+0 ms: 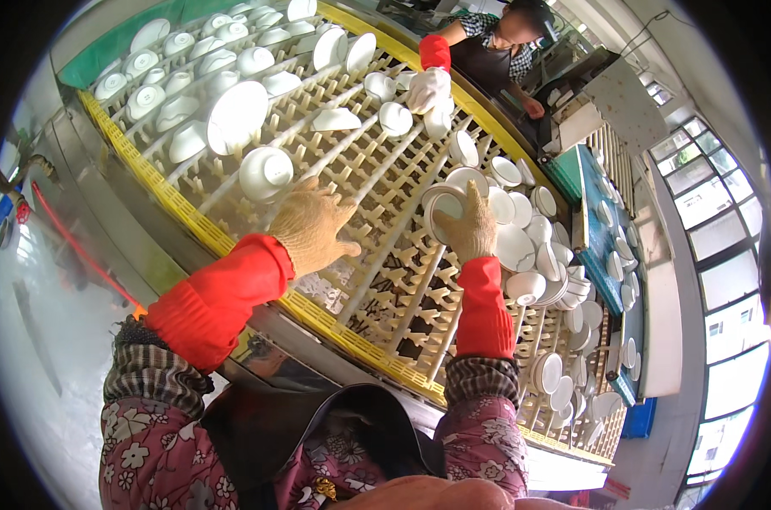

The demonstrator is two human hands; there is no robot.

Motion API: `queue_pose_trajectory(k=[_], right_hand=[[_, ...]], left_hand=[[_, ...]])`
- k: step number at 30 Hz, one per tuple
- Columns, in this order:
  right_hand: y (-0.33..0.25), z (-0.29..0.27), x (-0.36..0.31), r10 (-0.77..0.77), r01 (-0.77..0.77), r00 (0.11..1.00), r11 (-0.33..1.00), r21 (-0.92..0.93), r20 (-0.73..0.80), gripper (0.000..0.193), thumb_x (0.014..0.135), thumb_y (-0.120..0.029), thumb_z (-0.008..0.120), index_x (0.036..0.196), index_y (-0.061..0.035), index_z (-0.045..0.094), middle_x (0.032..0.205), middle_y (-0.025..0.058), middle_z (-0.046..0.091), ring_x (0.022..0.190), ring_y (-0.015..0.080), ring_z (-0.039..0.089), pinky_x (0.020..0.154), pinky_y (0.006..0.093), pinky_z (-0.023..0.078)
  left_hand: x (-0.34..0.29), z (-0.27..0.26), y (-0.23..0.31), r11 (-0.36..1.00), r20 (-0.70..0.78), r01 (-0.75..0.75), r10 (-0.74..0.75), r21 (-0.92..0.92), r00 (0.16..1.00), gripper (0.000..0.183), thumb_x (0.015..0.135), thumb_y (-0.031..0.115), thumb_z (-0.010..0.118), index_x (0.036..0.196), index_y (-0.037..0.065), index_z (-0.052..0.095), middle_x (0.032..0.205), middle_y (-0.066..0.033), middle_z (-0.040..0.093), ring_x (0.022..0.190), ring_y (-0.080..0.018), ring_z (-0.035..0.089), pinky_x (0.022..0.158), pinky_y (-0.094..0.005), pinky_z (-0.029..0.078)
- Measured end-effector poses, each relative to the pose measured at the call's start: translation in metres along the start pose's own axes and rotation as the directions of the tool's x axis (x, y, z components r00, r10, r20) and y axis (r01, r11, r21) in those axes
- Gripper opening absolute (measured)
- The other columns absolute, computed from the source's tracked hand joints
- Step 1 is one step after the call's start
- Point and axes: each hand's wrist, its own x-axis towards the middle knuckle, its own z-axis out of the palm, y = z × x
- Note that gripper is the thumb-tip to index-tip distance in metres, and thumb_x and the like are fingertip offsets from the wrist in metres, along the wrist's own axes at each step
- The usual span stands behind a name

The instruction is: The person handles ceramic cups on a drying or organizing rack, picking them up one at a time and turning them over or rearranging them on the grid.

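My left hand [315,225], in a tan knitted glove, is over the pegged conveyor [364,200] with its fingers spread and nothing in them. Just beyond its fingertips a white bowl [267,172] rests upside down on the pegs. My right hand [472,224], gloved alike, grips the rim of a white bowl [441,223] whose hollow side faces me. Directly behind that one is another white bowl [465,178], partly hidden; whether my fingers also hold it I cannot tell.
Overturned bowls [145,100] and a large plate [237,117] fill the conveyor's far left. Bowls are heaped [538,246] at right. Across the yellow edge rail [385,34], a co-worker's white-gloved hand [429,90] reaches among bowls. A blue-green rack [602,255] holds more dishes.
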Motion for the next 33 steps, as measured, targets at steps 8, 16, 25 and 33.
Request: queue_pose_trajectory(k=[8, 16, 25, 33], right_hand=[[-0.009, 0.012, -0.011, 0.222, -0.266, 0.963, 0.873, 0.410, 0.152, 0.036, 0.088, -0.036, 0.066, 0.100, -0.0018, 0.071, 0.086, 0.0196, 0.071, 0.083, 0.0296, 0.071, 0.079, 0.0404, 0.053], [0.041, 0.088, -0.015, -0.142, -0.123, 0.960, 0.565, 0.816, 0.242, 0.032, 0.091, -0.023, 0.074, 0.122, -0.0166, 0.070, 0.096, 0.0110, 0.075, 0.088, 0.0292, 0.073, 0.081, 0.0395, 0.057], [0.001, -0.012, 0.050, -0.240, 0.238, 0.971, 0.969, -0.067, -0.013, 0.063, 0.080, -0.032, 0.074, 0.134, -0.0020, 0.060, 0.134, 0.0227, 0.062, 0.124, 0.0360, 0.058, 0.104, 0.0463, 0.047], [0.045, 0.036, 0.060, -0.105, 0.194, 0.966, 0.898, -0.395, 0.237, 0.045, 0.086, -0.046, 0.067, 0.092, -0.0024, 0.076, 0.100, 0.0228, 0.074, 0.095, 0.0395, 0.070, 0.087, 0.0466, 0.054]], left_hand=[[0.001, -0.006, 0.031, 0.975, -0.209, -0.218, 0.223, 0.049, 0.952, 0.082, 0.071, 0.051, 0.083, 0.130, 0.000, 0.058, 0.124, -0.0162, 0.061, 0.124, -0.0315, 0.055, 0.119, -0.0465, 0.033], [0.019, -0.014, 0.087, 0.870, -0.206, -0.479, 0.494, 0.120, 0.845, 0.083, 0.068, 0.054, 0.082, 0.130, 0.004, 0.059, 0.127, -0.0133, 0.059, 0.124, -0.0287, 0.054, 0.119, -0.0478, 0.031], [0.011, 0.006, 0.060, 0.893, -0.001, -0.173, 0.191, 0.416, 0.982, 0.065, 0.079, 0.058, 0.076, 0.118, 0.006, 0.067, 0.111, -0.0093, 0.069, 0.115, -0.0217, 0.061, 0.107, -0.0378, 0.038], [0.018, -0.022, 0.048, 0.984, 0.363, 0.138, -0.088, -0.116, 0.928, 0.042, 0.095, 0.042, 0.065, 0.124, 0.012, 0.063, 0.093, -0.0168, 0.072, 0.084, -0.0260, 0.071, 0.076, -0.0440, 0.056]])
